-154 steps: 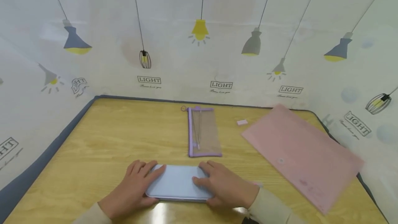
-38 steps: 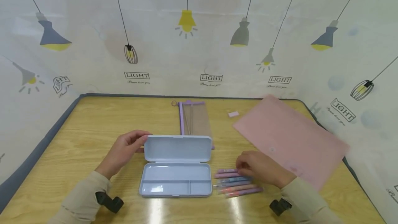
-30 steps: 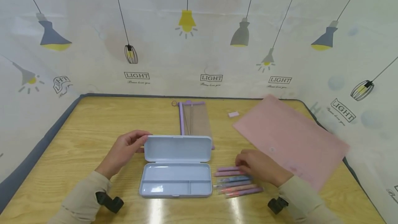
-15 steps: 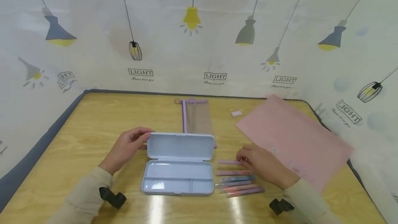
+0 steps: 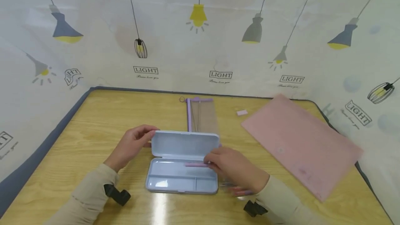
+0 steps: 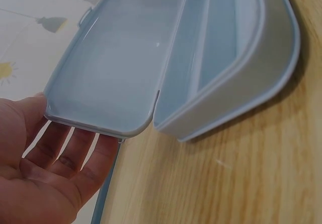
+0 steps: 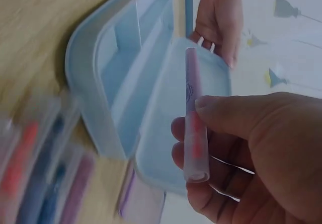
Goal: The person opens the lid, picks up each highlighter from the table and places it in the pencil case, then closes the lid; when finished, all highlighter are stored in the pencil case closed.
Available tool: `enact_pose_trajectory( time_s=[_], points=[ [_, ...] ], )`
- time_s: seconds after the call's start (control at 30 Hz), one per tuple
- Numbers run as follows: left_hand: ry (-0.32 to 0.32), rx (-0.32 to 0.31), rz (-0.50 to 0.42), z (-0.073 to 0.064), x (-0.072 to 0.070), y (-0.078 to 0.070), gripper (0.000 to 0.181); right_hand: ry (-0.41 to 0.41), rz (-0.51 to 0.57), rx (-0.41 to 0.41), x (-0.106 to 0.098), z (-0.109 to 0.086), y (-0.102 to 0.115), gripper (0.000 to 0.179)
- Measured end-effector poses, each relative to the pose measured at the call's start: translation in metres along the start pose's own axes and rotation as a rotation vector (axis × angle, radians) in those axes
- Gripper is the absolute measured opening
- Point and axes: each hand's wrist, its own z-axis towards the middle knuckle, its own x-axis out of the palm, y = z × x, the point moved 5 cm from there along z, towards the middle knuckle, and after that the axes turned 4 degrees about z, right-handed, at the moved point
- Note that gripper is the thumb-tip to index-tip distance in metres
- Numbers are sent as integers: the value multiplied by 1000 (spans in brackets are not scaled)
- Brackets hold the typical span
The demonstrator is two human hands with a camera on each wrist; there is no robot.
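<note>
A light blue pencil case [image 5: 170, 183] lies open, its lid [image 5: 184, 144] tilted up at the back. My left hand [image 5: 129, 145] holds the lid's left corner, thumb on the inside and fingers behind, as the left wrist view shows. In my right hand [image 5: 235, 167], thumb and fingers pinch a purple-pink marker [image 7: 195, 118] with a clear cap end. Held sideways, the marker overlaps the long rear compartment in the head view. Inside the case are a long rear section, a front section and a small front-right one, all bare.
Several markers [image 5: 240, 191] lie right of the case, partly hidden by my right hand. Behind the lid is a purple-edged mesh zip pouch [image 5: 206, 117]. A small pale eraser-like block [image 5: 242, 113] and a large pink folder [image 5: 303, 145] lie further right.
The case was shut under both hands about five seconds ago and now is open. My right hand has taken a marker from the row and carried it left over the case.
</note>
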Motion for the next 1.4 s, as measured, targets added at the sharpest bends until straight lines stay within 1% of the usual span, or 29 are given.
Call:
enact_pose_trajectory(
  time_s=[0.17, 0.33, 0.53, 0.77, 1.0, 1.1, 1.2, 1.3, 1.4],
  points=[
    [3, -6, -8, 0, 2, 0, 43, 43, 29, -24, 19, 17, 11, 6],
    [-1, -6, 1, 0, 2, 0, 43, 72, 16, -50, 30, 26, 16, 5],
    [1, 8, 5, 0, 2, -2, 43, 121, 43, 7, 39, 29, 13, 5],
    [0, 4, -10, -1, 0, -1, 41, 103, 12, 9, 47, 30, 12, 4],
    [-2, 0, -6, -2, 0, -1, 42, 139, 12, 56, 50, 32, 10, 3],
    [-4, 0, -7, -3, 0, 0, 41, 146, 27, 79, 47, 31, 11, 5],
    [-5, 7, -4, -3, 0, -1, 42, 131, 52, 100, 38, 27, 10, 10],
    [-8, 10, 1, -3, 0, -1, 41, 90, 83, 97, 21, 17, 8, 16],
    [-7, 19, 9, -2, -1, -3, 41, 43, 110, 90, 2, 2, 0, 19]
  ],
)
